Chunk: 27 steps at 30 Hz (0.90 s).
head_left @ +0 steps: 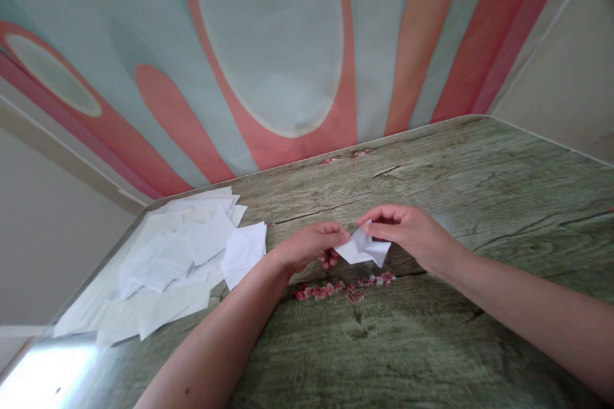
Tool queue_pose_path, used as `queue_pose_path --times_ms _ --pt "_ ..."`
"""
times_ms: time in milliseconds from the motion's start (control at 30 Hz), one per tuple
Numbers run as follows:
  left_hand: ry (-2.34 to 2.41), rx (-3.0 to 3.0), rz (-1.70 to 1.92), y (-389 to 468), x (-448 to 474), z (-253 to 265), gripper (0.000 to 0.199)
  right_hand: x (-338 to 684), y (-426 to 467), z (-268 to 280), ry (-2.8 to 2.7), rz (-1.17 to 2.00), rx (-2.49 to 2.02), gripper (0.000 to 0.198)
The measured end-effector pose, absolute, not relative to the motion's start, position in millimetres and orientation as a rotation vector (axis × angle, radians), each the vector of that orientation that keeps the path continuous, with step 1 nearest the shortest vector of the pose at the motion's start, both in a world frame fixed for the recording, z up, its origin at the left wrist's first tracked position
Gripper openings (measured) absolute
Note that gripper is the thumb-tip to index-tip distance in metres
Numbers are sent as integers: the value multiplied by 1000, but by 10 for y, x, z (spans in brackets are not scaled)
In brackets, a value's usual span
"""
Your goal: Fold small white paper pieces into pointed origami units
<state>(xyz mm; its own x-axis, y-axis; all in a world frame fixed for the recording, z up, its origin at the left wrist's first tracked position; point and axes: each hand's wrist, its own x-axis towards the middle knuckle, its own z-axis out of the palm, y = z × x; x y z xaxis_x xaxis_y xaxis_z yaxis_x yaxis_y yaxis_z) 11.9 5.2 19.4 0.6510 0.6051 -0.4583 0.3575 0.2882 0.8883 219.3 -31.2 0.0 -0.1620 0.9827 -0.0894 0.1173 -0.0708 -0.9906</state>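
A small folded piece of white paper (357,249) with several pointed flaps is held between my two hands, above the wood-patterned table. My left hand (314,246) pinches its left corner, fingers curled beneath. From the upper right, my right hand (407,230) grips a raised flap between thumb and fingers. Parts of the paper under the fingertips are hidden.
To the left lies a spread pile of white paper sheets (158,307), with a separate folded sheet (244,252) at its right side. The table (432,345) has printed pink flowers. Behind it hangs a patterned backdrop (273,32).
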Motion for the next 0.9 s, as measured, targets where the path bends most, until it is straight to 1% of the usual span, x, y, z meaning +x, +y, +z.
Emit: queue_pose_path --times_ms 100,200,367,533,667,900 --pt "935 1373 250 43 121 228 34 2189 -315 43 -1374 1297 -1218 21" --pt "1056 1586 402 0 155 311 31 2173 -332 104 -1472 1212 -1196 21" --pt "1193 1971 468 -133 267 451 26 2123 -391 173 -1681 901 -1305 13" --pt "1140 1942 481 -215 327 454 20 2111 -424 131 -1711 670 -1205 14" --pt "1134 1843 495 -205 320 426 15 2110 -420 88 -1706 637 -1144 14" --pt "1232 1890 524 -182 328 409 16 2094 -430 113 -1762 680 -1179 18"
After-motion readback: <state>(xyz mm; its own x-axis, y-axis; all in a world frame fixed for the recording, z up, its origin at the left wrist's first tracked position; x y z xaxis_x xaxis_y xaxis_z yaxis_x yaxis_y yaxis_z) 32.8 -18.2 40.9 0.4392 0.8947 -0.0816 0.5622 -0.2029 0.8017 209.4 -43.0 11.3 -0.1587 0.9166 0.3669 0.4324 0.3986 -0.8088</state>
